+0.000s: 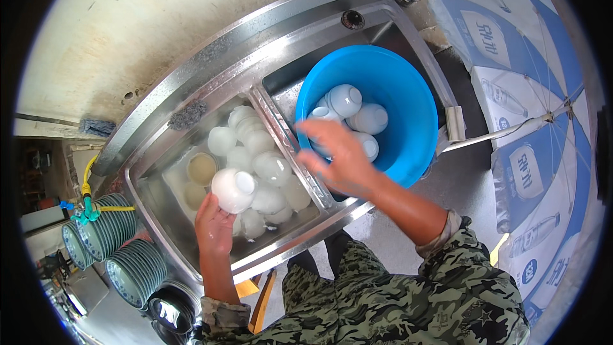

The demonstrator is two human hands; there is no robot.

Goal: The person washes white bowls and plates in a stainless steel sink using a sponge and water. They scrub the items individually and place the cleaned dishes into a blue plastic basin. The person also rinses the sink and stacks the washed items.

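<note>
My left hand [216, 224] grips a white bowl [233, 189] above the water in the left basin [152, 227] of a stainless steel double sink. The bowl's foot ring faces up and to the right. Below and behind it, several white bowls [272, 166] lie piled in the cloudy water, some partly hidden. My right hand [337, 155], blurred, is over the near left rim of a blue plastic tub [415, 120]. Its thumb and fingers are apart with nothing between them. Inside the tub, several white bowls [346, 100] lie with their feet up or tilted; my hand covers part of them.
A steel wool scrubber [187, 115] rests on the sink's back ledge. Stacked plates [136, 273] and dark bowls [171, 307] stand left of the sink, near a teal tap fitting [88, 211] with a yellow hose. A blue and white umbrella [519, 120] hangs at right, its pole reaching the sink.
</note>
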